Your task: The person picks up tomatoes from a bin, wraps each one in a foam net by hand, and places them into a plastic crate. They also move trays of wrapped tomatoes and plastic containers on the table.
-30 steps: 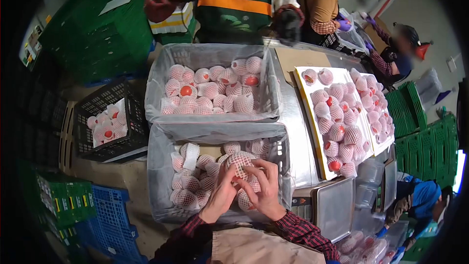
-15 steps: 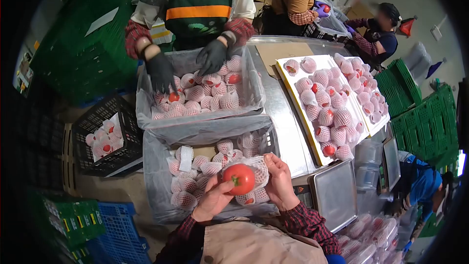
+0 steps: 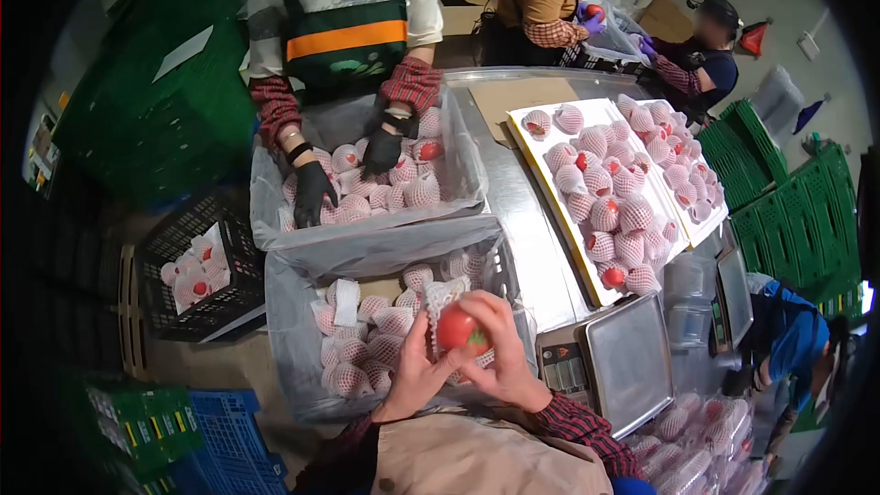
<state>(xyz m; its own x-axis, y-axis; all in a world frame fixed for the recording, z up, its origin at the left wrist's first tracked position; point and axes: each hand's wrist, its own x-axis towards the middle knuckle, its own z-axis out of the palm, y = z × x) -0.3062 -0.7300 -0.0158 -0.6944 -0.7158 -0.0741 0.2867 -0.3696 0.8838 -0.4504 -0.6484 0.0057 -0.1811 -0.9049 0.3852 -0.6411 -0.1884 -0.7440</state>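
Over the near lined crate, a red tomato [image 3: 458, 330] sits between my two hands, its green stem end turned down to the right. A white foam net sleeve [image 3: 445, 293] shows along the tomato's upper left side. My left hand [image 3: 414, 378] closes on the tomato from the left, with foam net between its fingers and the fruit. The fingers of my right hand [image 3: 510, 362] wrap over the tomato's top and right side. Below lie several net-wrapped tomatoes [image 3: 348, 379] in the near crate [image 3: 298, 357], whose plastic liner drapes over its rim.
Opposite, a co-worker's black-gloved hands [image 3: 316, 192] reach into another lined crate [image 3: 367, 225] of wrapped tomatoes. At right are white trays [image 3: 518, 133] of wrapped tomatoes and a scale [image 3: 628, 362]. A black crate [image 3: 243, 266] stands at left. Other people work at the back and right.
My right hand has come left onto the tomato, and the foam sleeve is now at its upper left. The tomato has turned. The co-worker's hands have shifted within the far crate.
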